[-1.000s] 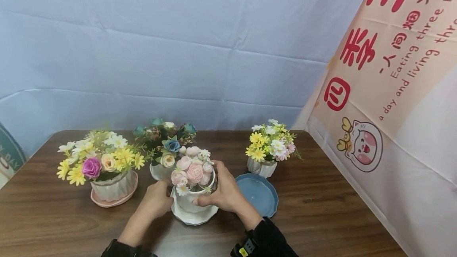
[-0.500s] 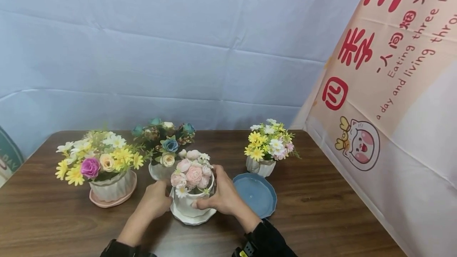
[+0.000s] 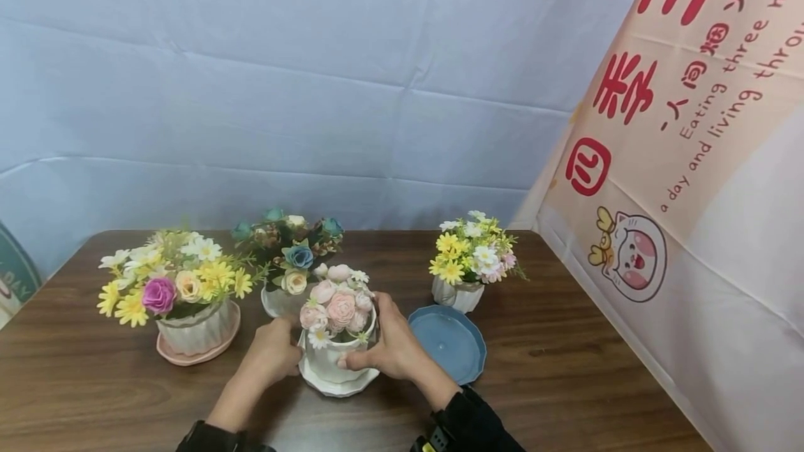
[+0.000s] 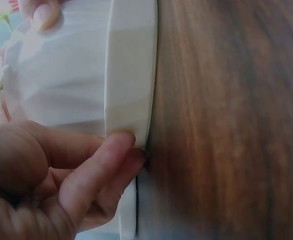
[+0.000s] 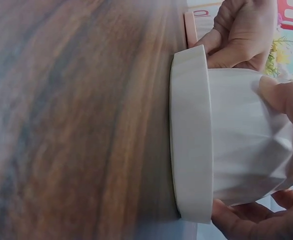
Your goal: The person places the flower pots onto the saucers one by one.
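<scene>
A white faceted flowerpot point(image 3: 326, 365) with pink and white artificial flowers point(image 3: 341, 307) sits on a white saucer point(image 3: 336, 390) in front of me. My right hand point(image 3: 394, 342) holds the pot from the right, the thumb on its near side and the fingers round behind. In the right wrist view the pot wall point(image 5: 246, 145) rests within the saucer rim point(image 5: 190, 135), some fingertips low beside that rim. On the left, my left hand point(image 3: 273, 351) pinches the saucer's edge between thumb and fingers. The left wrist view shows this pinch at the saucer rim point(image 4: 131, 65) just over the wooden table.
A blue plate point(image 3: 449, 344) lies right of my right hand, before a small pot of yellow and white flowers point(image 3: 461, 291). To the left, a larger flowerpot point(image 3: 197, 330) stands on a pink saucer point(image 3: 179, 358). Blue-flowered pot point(image 3: 276, 302) stands close behind my left hand.
The pot with pink flowers and my right hand have come down slightly towards the saucer. My left hand stays at the saucer's edge.
</scene>
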A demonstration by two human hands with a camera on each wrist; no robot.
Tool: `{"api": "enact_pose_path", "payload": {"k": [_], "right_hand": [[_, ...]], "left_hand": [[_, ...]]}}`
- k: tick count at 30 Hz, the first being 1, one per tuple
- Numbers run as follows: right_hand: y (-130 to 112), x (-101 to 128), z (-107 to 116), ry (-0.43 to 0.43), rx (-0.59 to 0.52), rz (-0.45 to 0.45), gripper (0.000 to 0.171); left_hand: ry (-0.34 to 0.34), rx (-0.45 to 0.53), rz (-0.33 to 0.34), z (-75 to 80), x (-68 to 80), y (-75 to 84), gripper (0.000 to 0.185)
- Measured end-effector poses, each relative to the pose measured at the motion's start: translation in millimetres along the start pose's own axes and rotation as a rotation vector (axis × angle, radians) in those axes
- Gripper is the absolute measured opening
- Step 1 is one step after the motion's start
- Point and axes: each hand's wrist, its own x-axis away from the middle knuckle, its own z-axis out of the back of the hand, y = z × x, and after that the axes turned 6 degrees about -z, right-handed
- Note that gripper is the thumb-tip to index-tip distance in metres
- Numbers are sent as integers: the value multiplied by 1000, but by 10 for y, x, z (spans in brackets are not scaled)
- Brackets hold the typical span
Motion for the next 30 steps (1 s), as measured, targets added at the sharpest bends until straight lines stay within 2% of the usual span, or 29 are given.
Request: {"api": "enact_pose_path", "payload": {"k": [6,13,21,26,30], "right_hand": [[0,-4,-18,-6,4,-13,103],[21,-13,-8,-29,-2,-20,104],[99,-56,121,-59,-2,-51,104],[177,-113,227,-71,-23,-45,104],[221,-184,298,-94,-22,-72,105]], "left_hand": [[1,-39,-23,8,-10,8,55],[5,-143,-51,-16,-21,20,51],[-5,-124,-15,-116,-98,92,56],[17,-95,-29,-210,-173,147,55],[52,-122,-48,-269,-236,179,52]]}}
